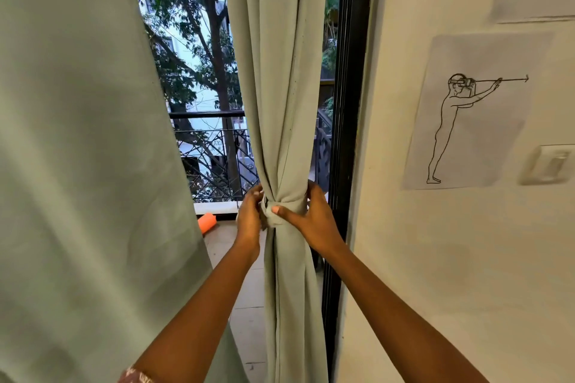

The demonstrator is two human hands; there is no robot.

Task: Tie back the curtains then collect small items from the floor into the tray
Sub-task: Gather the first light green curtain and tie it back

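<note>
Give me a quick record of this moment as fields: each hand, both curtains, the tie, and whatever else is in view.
left hand: grips the tie band from the left
right hand: wraps the gathered curtain, thumb pressed on the band
right curtain: bunched at the hands, hanging beside the black door frame
tie band: wrapped round the bunch; whether it is fastened cannot be told
left curtain: hanging loose, not tied
floor: an orange roll by the sill
wall: line drawing, light switch
tray: not in view
</note>
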